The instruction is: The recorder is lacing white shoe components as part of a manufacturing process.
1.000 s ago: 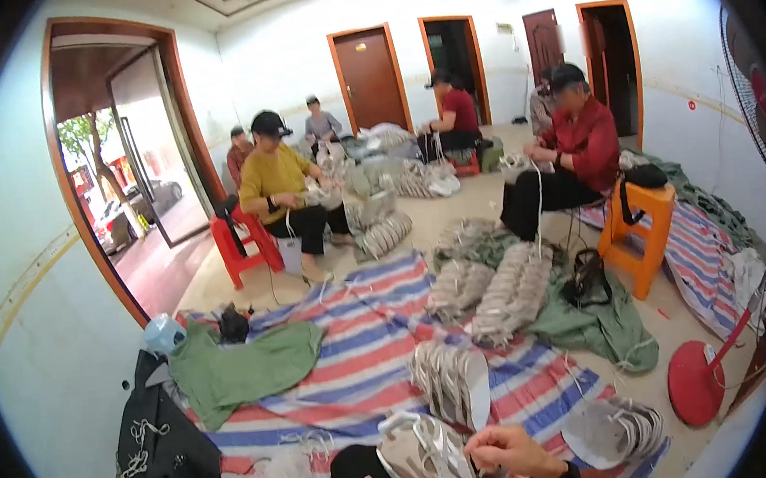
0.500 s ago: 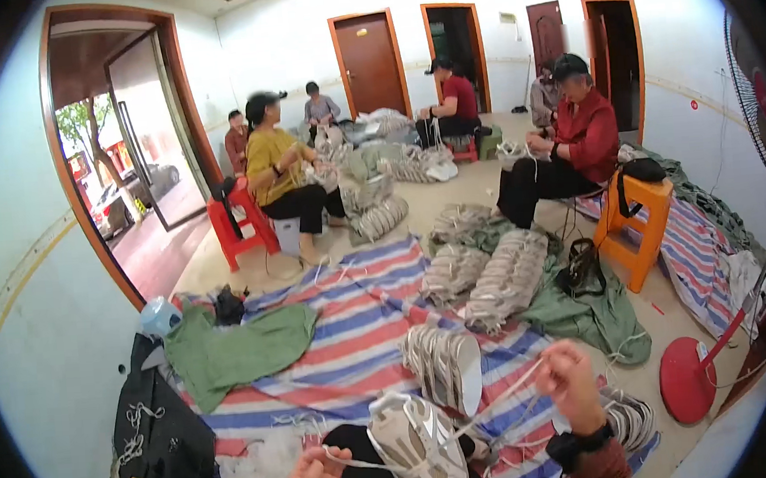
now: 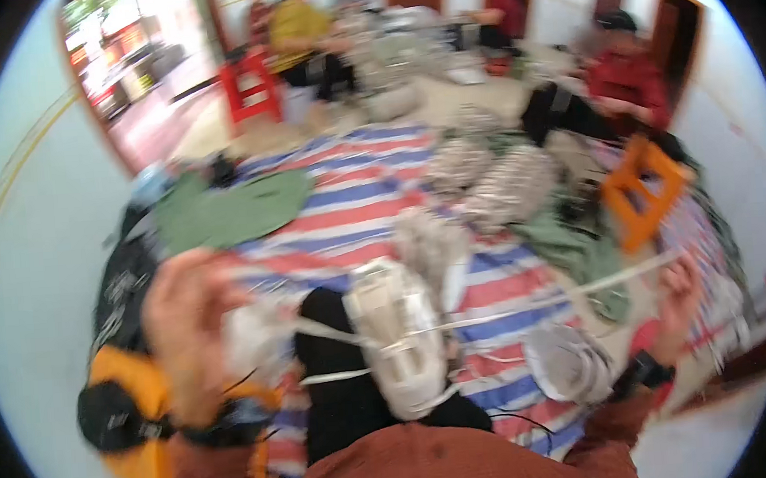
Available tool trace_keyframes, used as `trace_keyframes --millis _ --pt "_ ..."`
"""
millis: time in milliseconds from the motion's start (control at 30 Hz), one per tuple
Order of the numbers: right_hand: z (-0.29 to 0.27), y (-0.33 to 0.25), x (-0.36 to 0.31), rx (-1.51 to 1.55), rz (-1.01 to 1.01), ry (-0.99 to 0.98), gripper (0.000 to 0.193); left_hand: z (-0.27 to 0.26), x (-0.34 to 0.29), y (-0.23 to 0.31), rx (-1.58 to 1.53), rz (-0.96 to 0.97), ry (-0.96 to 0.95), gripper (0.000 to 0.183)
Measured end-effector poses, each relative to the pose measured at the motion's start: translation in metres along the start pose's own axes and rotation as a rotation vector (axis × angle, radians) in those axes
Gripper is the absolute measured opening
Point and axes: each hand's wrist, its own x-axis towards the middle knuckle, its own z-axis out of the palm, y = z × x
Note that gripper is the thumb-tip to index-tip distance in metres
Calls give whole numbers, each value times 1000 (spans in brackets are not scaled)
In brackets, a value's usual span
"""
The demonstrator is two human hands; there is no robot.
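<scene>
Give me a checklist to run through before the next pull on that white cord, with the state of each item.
1. Left hand has the cord end: cannot tell, the picture is blurred.
2. Right hand has the white cord: ok, raised at its far end.
3. Cord taut between the hands: ok, it runs straight.
4. White shoe steady on the lap: ok, it sits there.
5. Cord free of the grey bundle: ok, passes above.

Since half a second ago both hands have spread wide, the left hand [image 3: 189,328] raised, the right hand [image 3: 678,294] drawing the white strap [image 3: 530,304] taut across the shoe upper [image 3: 399,336].
</scene>
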Motion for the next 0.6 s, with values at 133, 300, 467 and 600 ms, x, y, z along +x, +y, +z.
trace_keyframes --millis 133,300,467,600 --pt "-3 -29 -20 6 -222 258 28 -10 35 19 -18 91 -51 20" --pt "-5 -83 -26 -251 -241 -3 35 -44 64 51 125 221 -23 25" --pt "-15 -159 -45 -452 -615 137 36 -77 118 95 166 281 -90 30" --pt "-26 -207 -56 -426 -758 286 41 -103 156 132 264 398 -50 30"
